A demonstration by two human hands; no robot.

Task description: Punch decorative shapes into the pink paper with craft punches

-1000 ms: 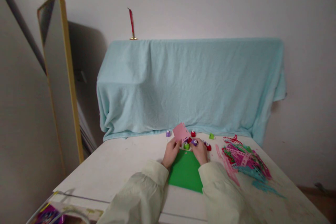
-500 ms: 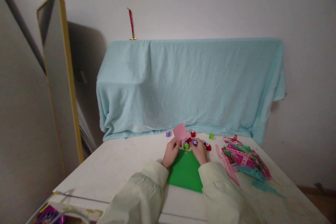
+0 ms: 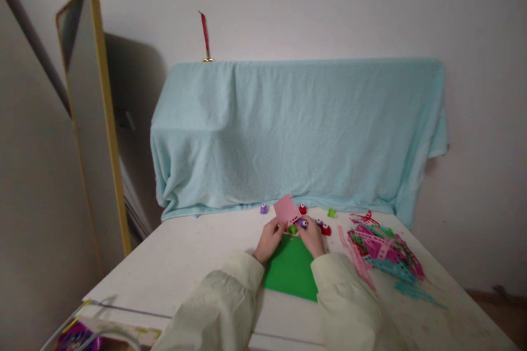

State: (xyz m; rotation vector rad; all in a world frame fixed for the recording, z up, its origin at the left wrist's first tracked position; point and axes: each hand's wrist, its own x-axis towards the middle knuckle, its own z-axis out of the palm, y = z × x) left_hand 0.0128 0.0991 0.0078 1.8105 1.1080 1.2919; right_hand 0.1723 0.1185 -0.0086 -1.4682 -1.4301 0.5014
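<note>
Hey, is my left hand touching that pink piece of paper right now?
Touching. The head view shows the left hand with its fingertips pinching the lower edge of the pink paper, holding it tilted up above the green sheet.

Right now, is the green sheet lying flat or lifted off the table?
Flat: the green sheet lies spread on the table, between both sleeves.

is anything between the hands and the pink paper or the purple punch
Nothing visible. The left hand already holds the pink paper by its lower edge, and the right hand is on the purple punch at that paper's edge.
</note>
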